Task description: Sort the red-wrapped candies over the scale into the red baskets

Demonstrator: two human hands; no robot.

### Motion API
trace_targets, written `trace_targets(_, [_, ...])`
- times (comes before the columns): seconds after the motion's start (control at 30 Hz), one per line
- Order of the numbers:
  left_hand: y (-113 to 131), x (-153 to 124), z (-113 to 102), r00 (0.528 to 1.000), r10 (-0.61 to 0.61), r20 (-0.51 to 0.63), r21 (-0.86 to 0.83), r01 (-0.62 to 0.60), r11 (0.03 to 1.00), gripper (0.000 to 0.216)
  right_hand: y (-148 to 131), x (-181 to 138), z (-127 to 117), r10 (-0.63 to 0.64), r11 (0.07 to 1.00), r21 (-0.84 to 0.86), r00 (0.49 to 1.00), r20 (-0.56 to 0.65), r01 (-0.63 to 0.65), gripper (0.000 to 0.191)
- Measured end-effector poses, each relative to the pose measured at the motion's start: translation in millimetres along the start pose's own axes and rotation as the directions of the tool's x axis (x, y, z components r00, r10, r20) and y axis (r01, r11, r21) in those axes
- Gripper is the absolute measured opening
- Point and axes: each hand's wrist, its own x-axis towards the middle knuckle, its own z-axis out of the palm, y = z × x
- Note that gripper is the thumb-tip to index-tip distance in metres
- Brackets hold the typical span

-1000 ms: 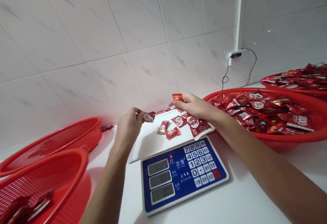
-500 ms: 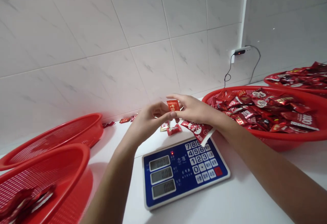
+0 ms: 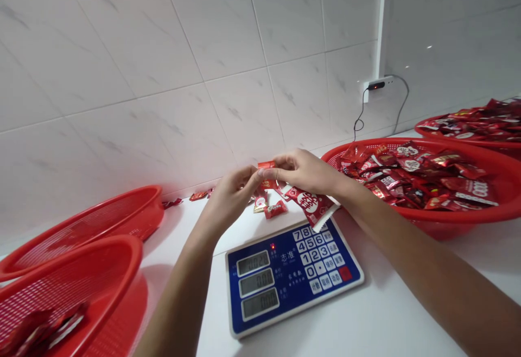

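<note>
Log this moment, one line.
left hand: pinching orange-red packet | right hand: pinching same packet | scale: digits showing | pan: wrapped packets

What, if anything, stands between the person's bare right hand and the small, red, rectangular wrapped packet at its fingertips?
Nothing visible: the bare right hand holds the red packet directly, with the bare left hand at its other edge.

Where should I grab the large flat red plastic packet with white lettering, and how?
Probably pinch the packet by its serrated white end, from the near side: that thin edge juts over white keys on the blue-faced scale, while the right hand partly covers its far edge.
</note>
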Motion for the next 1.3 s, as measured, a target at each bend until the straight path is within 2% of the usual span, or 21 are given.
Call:
trace_targets(0.1, [0,0,-2,0.999,0.026,0.031,-0.073,-0.023,0.997,0.048,0,2,7,0.005,0.995,0.100,0.993,-0.116,0.006,0.029])
trace_targets(0.17, [1,0,-2,0.998,0.031,0.047,-0.052,-0.029,0.998,0.046,2,3,11,0.014,0.999,0.035,0.984,-0.179,-0.007,0.029])
trace_targets(0.27, [0,3,3,0.999,0.024,-0.027,0.139,-0.020,0.990,0.038,7,5,11,0.091,0.987,-0.106,0.969,-0.228,-0.118,0.031])
trace_targets(0.37, [-3,4,13,0.995,0.013,-0.101,0.325,0.020,0.945,0.037,12,7,4,0.188,0.971,-0.086,0.933,-0.308,-0.224,0.028])
trace_targets(0.53, [-12,5,18,0.998,-0.021,-0.063,0.405,0.045,0.913,0.042,15,8,-6,0.168,0.975,-0.051,0.864,-0.475,-0.218,0.022])
trace_targets(0.63, [-6,2,15,0.997,-0.029,-0.074,0.354,0.054,0.934,0.043,15,8,-3,0.122,0.983,-0.055,0.846,-0.520,-0.176,0.020])
trace_targets(0.77, [17,-5,17,0.994,0.022,0.105,0.090,-0.031,0.995,0.043,10,8,5,0.019,0.997,-0.052,0.803,-0.596,-0.063,0.018])
trace_targets(0.83, [25,-8,19,0.989,0.051,0.135,0.048,-0.058,0.997,0.037,3,6,7,-0.006,1.000,-0.018,0.809,-0.588,-0.006,0.023])
trace_targets(0.9, [27,-8,17,0.995,0.062,0.081,0.056,-0.067,0.996,0.031,-5,3,4,-0.028,0.999,0.003,0.856,-0.516,0.034,0.030])
trace_targets(0.97, [25,-8,11,0.999,0.051,-0.006,0.088,-0.050,0.995,0.028,-10,-1,-1,-0.036,0.999,-0.018,0.930,-0.367,0.032,0.032])
trace_targets(1.03, [23,-7,5,0.996,0.032,-0.083,0.142,-0.020,0.990,0.027,-12,-4,-5,-0.006,0.999,-0.054,0.978,-0.208,-0.005,0.027])
trace_targets(1.1, [23,-6,3,0.990,0.047,-0.136,0.232,-0.015,0.973,0.022,-11,-5,-7,0.028,0.998,-0.045,0.990,-0.140,-0.034,0.020])
trace_targets(1.2, [25,-7,4,0.977,0.115,-0.179,0.336,-0.049,0.940,0.015,-6,-4,-7,0.042,0.998,0.050,0.986,-0.160,-0.035,0.014])
trace_targets(1.3, [25,-7,4,0.977,0.125,-0.173,0.329,-0.062,0.942,0.015,-3,-2,-5,0.053,0.994,0.101,0.984,-0.169,-0.036,0.017])
